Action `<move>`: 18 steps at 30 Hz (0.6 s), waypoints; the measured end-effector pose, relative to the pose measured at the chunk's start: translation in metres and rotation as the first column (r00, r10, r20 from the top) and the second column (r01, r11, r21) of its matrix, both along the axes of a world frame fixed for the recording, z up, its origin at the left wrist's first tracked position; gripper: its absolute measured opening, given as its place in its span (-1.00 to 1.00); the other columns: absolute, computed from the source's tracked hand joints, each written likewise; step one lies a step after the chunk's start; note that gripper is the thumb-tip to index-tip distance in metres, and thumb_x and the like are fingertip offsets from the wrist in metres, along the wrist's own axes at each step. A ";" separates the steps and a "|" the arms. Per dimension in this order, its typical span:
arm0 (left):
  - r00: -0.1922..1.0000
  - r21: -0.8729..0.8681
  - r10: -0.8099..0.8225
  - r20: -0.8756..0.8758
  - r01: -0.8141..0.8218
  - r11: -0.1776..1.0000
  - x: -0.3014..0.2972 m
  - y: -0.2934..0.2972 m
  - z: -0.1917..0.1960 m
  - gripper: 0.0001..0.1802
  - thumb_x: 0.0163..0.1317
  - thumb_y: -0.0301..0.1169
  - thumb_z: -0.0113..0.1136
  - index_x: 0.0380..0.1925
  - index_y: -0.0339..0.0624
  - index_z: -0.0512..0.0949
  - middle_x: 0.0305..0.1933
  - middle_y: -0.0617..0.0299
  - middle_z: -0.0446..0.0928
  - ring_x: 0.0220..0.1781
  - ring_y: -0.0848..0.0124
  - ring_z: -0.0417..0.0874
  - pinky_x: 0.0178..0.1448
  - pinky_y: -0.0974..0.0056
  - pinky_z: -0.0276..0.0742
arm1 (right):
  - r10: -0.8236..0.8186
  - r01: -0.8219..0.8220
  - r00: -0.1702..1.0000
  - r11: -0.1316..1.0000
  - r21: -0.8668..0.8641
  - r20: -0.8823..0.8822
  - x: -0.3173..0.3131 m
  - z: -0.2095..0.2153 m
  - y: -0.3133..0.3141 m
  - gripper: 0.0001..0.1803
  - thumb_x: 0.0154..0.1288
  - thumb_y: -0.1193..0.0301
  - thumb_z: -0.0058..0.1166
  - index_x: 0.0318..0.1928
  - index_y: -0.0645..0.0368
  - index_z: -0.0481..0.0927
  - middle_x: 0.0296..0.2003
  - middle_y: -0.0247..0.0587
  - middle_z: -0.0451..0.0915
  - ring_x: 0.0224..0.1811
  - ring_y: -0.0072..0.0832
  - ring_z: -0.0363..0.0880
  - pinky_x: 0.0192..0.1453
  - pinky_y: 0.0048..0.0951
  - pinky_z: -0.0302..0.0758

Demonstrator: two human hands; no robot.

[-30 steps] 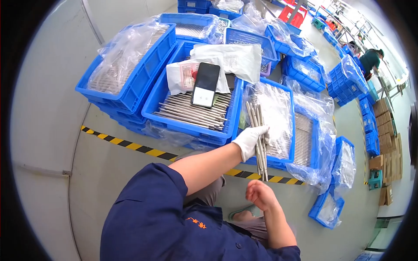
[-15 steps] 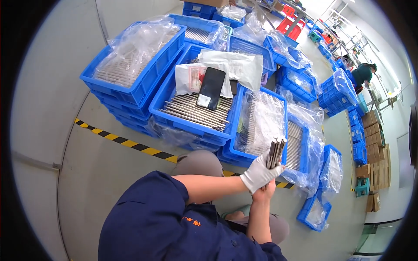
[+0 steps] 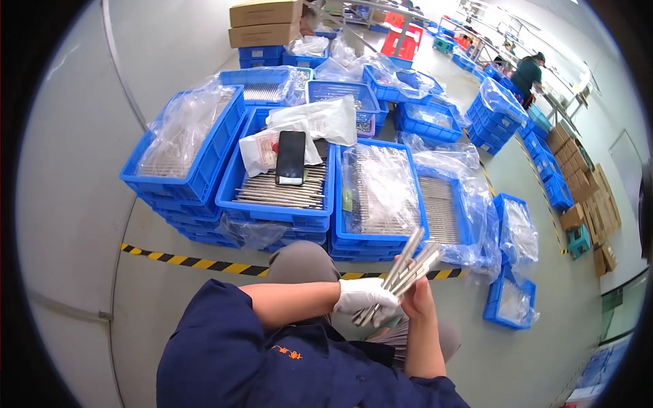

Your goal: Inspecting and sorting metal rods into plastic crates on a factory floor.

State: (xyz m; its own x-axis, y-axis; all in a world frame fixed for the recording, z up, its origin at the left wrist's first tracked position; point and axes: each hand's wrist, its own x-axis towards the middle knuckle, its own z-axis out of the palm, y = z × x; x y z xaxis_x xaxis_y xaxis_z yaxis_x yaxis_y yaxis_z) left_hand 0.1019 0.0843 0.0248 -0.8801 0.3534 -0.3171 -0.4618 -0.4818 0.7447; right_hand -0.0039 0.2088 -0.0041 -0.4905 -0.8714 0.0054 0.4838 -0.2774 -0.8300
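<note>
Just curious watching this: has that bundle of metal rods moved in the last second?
Yes. The metal rods left the blue crate and came back across the striped floor tape toward the person's lap.

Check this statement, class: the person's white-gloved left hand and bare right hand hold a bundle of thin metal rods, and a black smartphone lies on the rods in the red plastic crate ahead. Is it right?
One detail is wrong. The black smartphone lies in a blue plastic crate, not a red one, as the head view shows. The rest holds: the white-gloved left hand and bare right hand hold the bundle of thin metal rods.
</note>
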 end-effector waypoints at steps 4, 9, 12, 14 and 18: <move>0.975 0.330 -0.223 0.015 0.205 0.921 0.012 0.017 -0.017 -0.82 0.08 -0.34 0.06 -0.38 -0.15 0.33 -0.64 0.38 0.27 -0.66 0.58 0.30 -0.51 0.40 0.35 | 0.232 -0.119 0.934 0.919 -0.375 0.271 0.017 -0.007 -0.009 -0.62 0.09 0.04 0.01 -0.26 0.08 0.43 -0.52 -0.42 0.19 -0.48 -0.59 0.09 -0.38 -0.54 0.12; 0.991 0.573 -0.112 0.070 0.052 0.818 0.025 0.018 -0.029 -0.76 0.14 -0.31 -0.02 -0.21 -0.09 0.31 -0.50 0.33 0.31 -0.50 0.53 0.39 -0.30 0.32 0.44 | -0.003 0.076 0.944 0.975 -0.209 0.329 0.017 0.005 -0.005 -0.78 0.16 0.30 -0.10 -0.54 0.12 0.30 -0.58 -0.35 0.20 -0.54 -0.57 0.11 -0.50 -0.54 0.12; 0.977 0.741 0.135 0.164 -0.212 0.638 0.032 0.018 -0.036 -0.69 0.14 -0.21 -0.03 -0.17 -0.13 0.35 -0.18 0.17 0.45 -0.22 0.30 0.51 -0.08 0.21 0.45 | -0.179 0.211 0.958 0.970 -0.125 0.225 0.014 0.017 0.001 -0.83 0.14 0.37 -0.11 -0.53 0.12 0.28 -0.56 -0.36 0.24 -0.55 -0.60 0.14 -0.48 -0.57 0.16; 0.852 0.667 0.321 0.414 -0.524 0.529 0.034 0.017 -0.039 -0.67 0.17 -0.11 -0.14 -0.34 -0.13 0.45 -0.19 0.15 0.47 -0.19 0.24 0.49 -0.04 0.13 0.41 | -0.367 0.376 0.918 0.926 -0.035 0.150 0.026 0.030 -0.008 -0.86 0.13 0.43 -0.11 -0.53 0.11 0.28 -0.54 -0.36 0.27 -0.56 -0.62 0.14 -0.49 -0.58 0.16; 0.749 0.591 0.418 0.514 -0.663 0.460 0.038 0.009 -0.038 -0.71 0.18 -0.17 -0.12 -0.53 -0.10 0.44 -0.39 0.23 0.49 -0.26 0.34 0.49 -0.09 0.18 0.43 | -0.481 0.489 0.869 0.871 0.052 -0.118 0.049 0.027 -0.021 -0.94 0.07 0.55 -0.07 -0.48 0.14 0.34 -0.45 -0.32 0.35 -0.41 -0.61 0.31 -0.29 -0.62 0.27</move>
State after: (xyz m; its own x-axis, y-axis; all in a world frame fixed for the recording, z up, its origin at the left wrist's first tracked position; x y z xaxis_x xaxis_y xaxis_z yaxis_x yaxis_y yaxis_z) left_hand 0.1403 0.0930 -0.0136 -0.8966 0.0430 -0.4407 -0.0186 -0.9981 -0.0595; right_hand 0.0446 0.1883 0.0232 -0.8520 -0.5232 0.0183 0.2198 -0.3893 -0.8945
